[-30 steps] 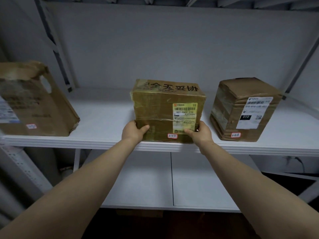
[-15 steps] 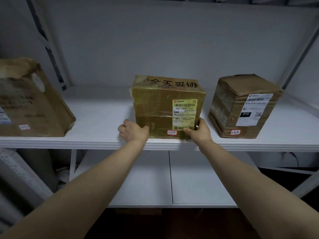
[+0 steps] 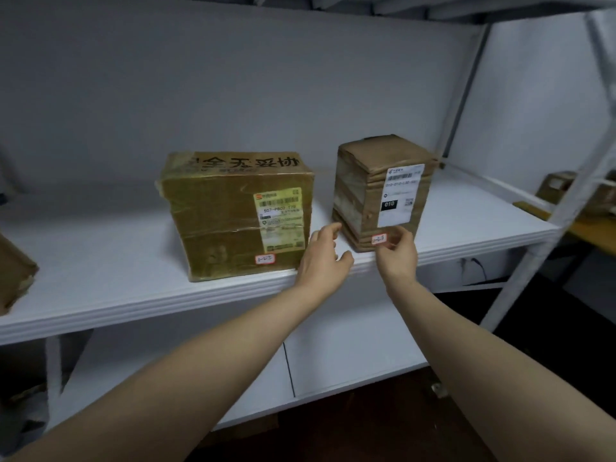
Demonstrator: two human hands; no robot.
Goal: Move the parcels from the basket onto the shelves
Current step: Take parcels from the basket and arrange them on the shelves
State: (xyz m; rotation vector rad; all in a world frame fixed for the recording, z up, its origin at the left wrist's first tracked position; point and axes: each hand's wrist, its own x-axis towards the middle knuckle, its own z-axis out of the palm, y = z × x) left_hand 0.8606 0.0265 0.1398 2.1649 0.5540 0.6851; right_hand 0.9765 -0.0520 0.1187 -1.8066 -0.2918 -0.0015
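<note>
A wide brown cardboard parcel wrapped in yellowish tape (image 3: 236,215), with a yellow label on its front, stands on the white shelf board (image 3: 100,261). Near it on the right, apart from it, stands a taller brown cardboard parcel with a white label (image 3: 380,191). The left hand (image 3: 323,255) reaches into the gap between them with relaxed fingers and holds nothing. The right hand (image 3: 398,251), fingers loosely curled, is at the taller parcel's lower front by a small red-edged sticker; contact cannot be told. A corner of a third brown carton (image 3: 13,271) shows at the left edge. A lower white shelf (image 3: 350,355) lies beneath.
</note>
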